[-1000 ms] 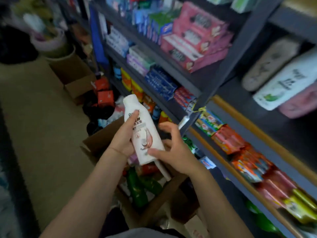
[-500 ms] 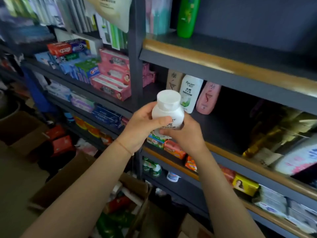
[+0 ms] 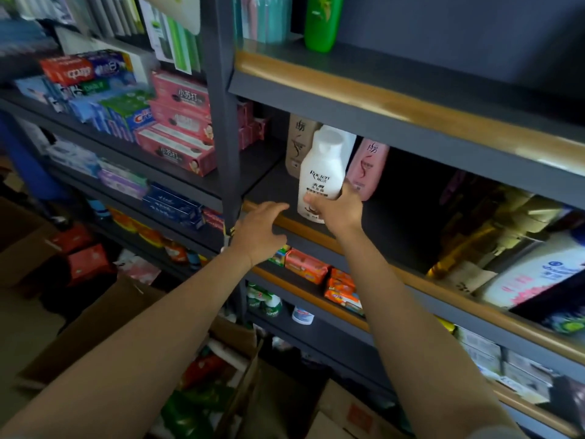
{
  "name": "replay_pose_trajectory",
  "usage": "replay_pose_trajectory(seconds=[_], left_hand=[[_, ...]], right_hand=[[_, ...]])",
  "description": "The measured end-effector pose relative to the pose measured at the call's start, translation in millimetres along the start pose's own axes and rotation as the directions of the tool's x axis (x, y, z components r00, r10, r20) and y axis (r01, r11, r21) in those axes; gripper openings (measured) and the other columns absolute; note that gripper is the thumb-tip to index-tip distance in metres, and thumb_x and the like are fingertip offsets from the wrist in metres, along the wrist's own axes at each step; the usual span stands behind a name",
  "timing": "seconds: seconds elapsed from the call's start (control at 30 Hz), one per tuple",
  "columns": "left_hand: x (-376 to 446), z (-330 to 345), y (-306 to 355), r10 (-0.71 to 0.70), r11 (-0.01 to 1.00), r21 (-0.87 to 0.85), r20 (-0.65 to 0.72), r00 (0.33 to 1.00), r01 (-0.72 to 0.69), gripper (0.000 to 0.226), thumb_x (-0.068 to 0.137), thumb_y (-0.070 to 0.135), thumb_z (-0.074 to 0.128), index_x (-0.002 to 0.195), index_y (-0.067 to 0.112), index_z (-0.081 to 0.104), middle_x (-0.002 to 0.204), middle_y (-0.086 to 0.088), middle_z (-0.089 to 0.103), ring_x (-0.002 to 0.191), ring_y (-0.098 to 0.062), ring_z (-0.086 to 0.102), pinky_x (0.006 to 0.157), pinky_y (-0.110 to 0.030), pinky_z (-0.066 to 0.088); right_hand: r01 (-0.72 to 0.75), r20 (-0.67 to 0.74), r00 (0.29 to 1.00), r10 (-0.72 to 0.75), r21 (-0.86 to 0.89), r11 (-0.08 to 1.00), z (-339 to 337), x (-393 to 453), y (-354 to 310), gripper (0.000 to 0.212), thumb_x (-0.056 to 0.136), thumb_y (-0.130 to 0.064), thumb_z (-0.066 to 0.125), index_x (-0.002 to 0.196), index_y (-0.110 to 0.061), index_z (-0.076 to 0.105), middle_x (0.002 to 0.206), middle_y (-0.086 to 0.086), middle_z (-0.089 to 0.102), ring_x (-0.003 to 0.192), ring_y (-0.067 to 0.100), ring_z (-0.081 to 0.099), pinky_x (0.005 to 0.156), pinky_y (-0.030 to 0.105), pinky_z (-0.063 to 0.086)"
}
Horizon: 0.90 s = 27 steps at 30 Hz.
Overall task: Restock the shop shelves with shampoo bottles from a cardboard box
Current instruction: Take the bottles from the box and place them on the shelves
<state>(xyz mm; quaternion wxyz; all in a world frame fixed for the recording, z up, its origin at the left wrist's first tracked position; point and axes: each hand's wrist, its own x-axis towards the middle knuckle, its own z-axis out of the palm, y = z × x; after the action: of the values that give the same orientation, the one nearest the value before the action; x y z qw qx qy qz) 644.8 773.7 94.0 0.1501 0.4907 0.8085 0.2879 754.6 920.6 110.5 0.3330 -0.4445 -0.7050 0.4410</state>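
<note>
Where the right hand (image 3: pixel 337 210) reaches onto the dark shelf (image 3: pixel 389 223), its fingers and thumb curl round the lower half of a white shampoo bottle (image 3: pixel 323 172), which stands upright, or nearly so, just behind the shelf's wooden front lip. Whether the bottle's base touches the shelf cannot be told — the hand hides it. The left hand (image 3: pixel 259 231) holds nothing; its fingers are loosely spread and relaxed, fingertips near or on the lip, just left of the bottle. Directly behind the white bottle stand a tan bottle (image 3: pixel 297 144) and a pink bottle (image 3: pixel 367 169), with another white one between them. One shelf up, a green bottle (image 3: pixel 321 22) stands upright. Below, on the floor, an open cardboard box (image 3: pixel 104 331) holds more bottles — green and red ones, lying blurred.
</note>
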Motion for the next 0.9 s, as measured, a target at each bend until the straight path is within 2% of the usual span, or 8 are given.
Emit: replay_pose_trajectory(seconds=[0.13, 0.27, 0.37, 0.5, 0.63, 0.77, 0.9], left_hand=[[9.2, -2.1, 2.0, -0.031, 0.980, 0.197, 0.064, 0.997, 0.017, 0.064, 0.092, 0.029, 0.058, 0.152, 0.031, 0.035, 0.157, 0.003, 0.027, 0.143, -0.024, 0.024, 0.115, -0.045, 0.027], [11.1, -3.8, -10.3, -0.038, 0.998, 0.043, 0.096, 0.995, 0.034, 0.059, 0.094, 0.021, 0.056, 0.149, 0.034, 0.039, 0.159, 0.007, 0.025, 0.145, -0.021, 0.024, 0.115, -0.039, 0.030], [9.8, -4.7, -14.3, -0.026, 1.000, -0.002, 0.091, 0.995, 0.026, 0.057, 0.096, 0.017, 0.054, 0.149, 0.035, 0.040, 0.159, 0.009, 0.025, 0.145, -0.016, 0.023, 0.115, -0.034, 0.030], [9.5, -1.9, -14.4, -0.028, 0.998, -0.045, 0.077, 0.997, 0.031, 0.059, 0.094, 0.015, 0.054, 0.148, 0.034, 0.041, 0.158, 0.009, 0.025, 0.146, -0.016, 0.021, 0.117, -0.034, 0.026], [9.7, -1.6, -13.1, -0.032, 0.998, -0.048, 0.062, 0.998, 0.035, 0.059, 0.094, 0.015, 0.054, 0.148, 0.034, 0.041, 0.158, 0.009, 0.025, 0.146, -0.017, 0.020, 0.118, -0.034, 0.024], [8.8, -1.4, -13.1, -0.034, 0.998, -0.059, 0.061, 0.998, 0.037, 0.058, 0.094, 0.014, 0.054, 0.148, 0.034, 0.042, 0.158, 0.009, 0.026, 0.146, -0.016, 0.020, 0.117, -0.034, 0.025], [7.7, -1.1, -12.6, -0.034, 0.997, -0.072, 0.050, 0.998, 0.038, 0.059, 0.094, 0.014, 0.055, 0.148, 0.034, 0.042, 0.158, 0.010, 0.026, 0.146, -0.014, 0.021, 0.118, -0.035, 0.025]], right_hand=[[-0.083, -0.077, 0.994, 0.079, -0.047, 0.995, 15.4, 22.8, 1.5, 0.060, 0.063, -0.042, 0.087, 0.111, -0.021, 0.056, 0.113, 0.004, 0.064, 0.100, 0.022, 0.064, 0.075, 0.039, 0.061], [-0.122, -0.142, 0.984, 0.110, -0.082, 0.989, 23.4, 34.9, 2.9, 0.064, 0.069, -0.034, 0.086, 0.117, -0.018, 0.047, 0.122, 0.009, 0.057, 0.110, 0.029, 0.060, 0.078, 0.044, 0.060], [-0.158, -0.199, 0.970, 0.141, -0.073, 0.985, 25.4, 38.4, 3.8, 0.073, 0.071, -0.027, 0.087, 0.126, -0.012, 0.040, 0.129, 0.012, 0.048, 0.119, 0.033, 0.054, 0.088, 0.049, 0.057], [-0.194, -0.214, 0.960, 0.178, -0.054, 0.980, 27.6, 38.3, 7.8, 0.081, 0.074, -0.021, 0.086, 0.135, -0.009, 0.034, 0.137, 0.016, 0.043, 0.127, 0.036, 0.048, 0.095, 0.048, 0.053], [-0.184, -0.225, 0.959, 0.172, -0.035, 0.982, 30.7, 38.8, 8.7, 0.074, 0.074, -0.019, 0.085, 0.130, -0.010, 0.037, 0.134, 0.014, 0.045, 0.123, 0.036, 0.052, 0.093, 0.051, 0.054], [-0.178, -0.229, 0.958, 0.172, -0.009, 0.984, 31.2, 39.2, 7.8, 0.067, 0.076, -0.016, 0.083, 0.126, -0.010, 0.039, 0.133, 0.013, 0.048, 0.121, 0.034, 0.055, 0.087, 0.047, 0.058], [-0.178, -0.231, 0.958, 0.171, -0.012, 0.984, 31.3, 42.0, 7.6, 0.069, 0.077, -0.016, 0.083, 0.129, -0.011, 0.038, 0.130, 0.013, 0.051, 0.119, 0.034, 0.057, 0.085, 0.048, 0.059]])
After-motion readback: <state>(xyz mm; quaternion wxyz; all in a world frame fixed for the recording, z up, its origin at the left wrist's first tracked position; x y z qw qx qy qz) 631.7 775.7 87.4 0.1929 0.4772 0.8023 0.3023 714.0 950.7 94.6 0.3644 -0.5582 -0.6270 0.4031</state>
